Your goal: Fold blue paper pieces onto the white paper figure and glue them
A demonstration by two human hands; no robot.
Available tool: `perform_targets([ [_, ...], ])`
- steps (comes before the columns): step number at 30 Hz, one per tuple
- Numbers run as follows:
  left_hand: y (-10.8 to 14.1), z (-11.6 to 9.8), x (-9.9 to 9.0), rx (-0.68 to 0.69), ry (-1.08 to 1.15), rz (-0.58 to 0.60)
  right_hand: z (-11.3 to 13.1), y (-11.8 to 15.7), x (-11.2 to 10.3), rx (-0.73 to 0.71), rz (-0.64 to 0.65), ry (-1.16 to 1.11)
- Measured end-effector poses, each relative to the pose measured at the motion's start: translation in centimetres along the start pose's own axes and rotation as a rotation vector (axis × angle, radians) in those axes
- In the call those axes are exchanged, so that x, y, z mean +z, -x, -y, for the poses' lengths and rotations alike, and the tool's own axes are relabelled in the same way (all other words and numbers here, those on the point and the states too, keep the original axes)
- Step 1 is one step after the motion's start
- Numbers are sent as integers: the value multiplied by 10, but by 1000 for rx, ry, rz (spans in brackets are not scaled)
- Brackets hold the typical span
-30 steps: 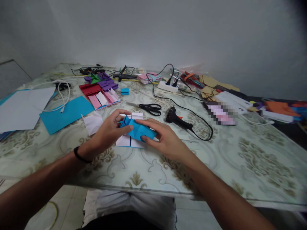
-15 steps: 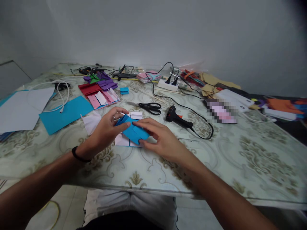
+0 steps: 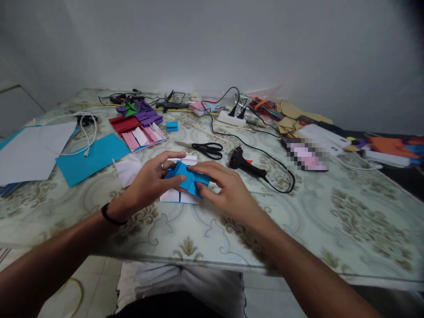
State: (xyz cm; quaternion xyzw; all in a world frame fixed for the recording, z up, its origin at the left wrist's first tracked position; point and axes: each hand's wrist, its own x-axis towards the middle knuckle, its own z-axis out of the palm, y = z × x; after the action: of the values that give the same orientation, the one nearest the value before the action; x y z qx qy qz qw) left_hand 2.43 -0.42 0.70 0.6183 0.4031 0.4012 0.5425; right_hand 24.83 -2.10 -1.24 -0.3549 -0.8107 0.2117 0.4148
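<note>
A folded blue paper piece (image 3: 190, 179) is held between both hands near the middle of the table. My left hand (image 3: 154, 176), with a ring and a black wristband, grips its left side, the thumb on top. On the right side, my right hand (image 3: 225, 185) pinches the paper between thumb and fingers. Beneath it lies a white folded sheet (image 3: 170, 196) with blue edges, partly covered by the blue paper and the hands. Black scissors (image 3: 207, 150) rest just beyond the hands, and a black glue gun (image 3: 247, 164) lies to their right.
Blue sheet (image 3: 92, 159), white sheets (image 3: 39, 150) and a cable lie at left. Red, purple and pink folded papers (image 3: 145, 134) stand behind. A white power strip (image 3: 231, 118) with black cords sits at the back; a phone (image 3: 306, 154) lies at right.
The blue paper has been turned and tilted slightly, with its right edge raised. Both hands have shifted a little, and my right thumb has moved onto the paper.
</note>
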Motion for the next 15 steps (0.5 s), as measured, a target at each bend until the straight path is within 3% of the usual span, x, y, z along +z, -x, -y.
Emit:
perform_targets([
  [9,0,5,-3,47,-114,24,-1,1,-1,158,-35,-41],
  [15,5,-1,1,222,-495,36,3,-1,-2,159,2,-5],
])
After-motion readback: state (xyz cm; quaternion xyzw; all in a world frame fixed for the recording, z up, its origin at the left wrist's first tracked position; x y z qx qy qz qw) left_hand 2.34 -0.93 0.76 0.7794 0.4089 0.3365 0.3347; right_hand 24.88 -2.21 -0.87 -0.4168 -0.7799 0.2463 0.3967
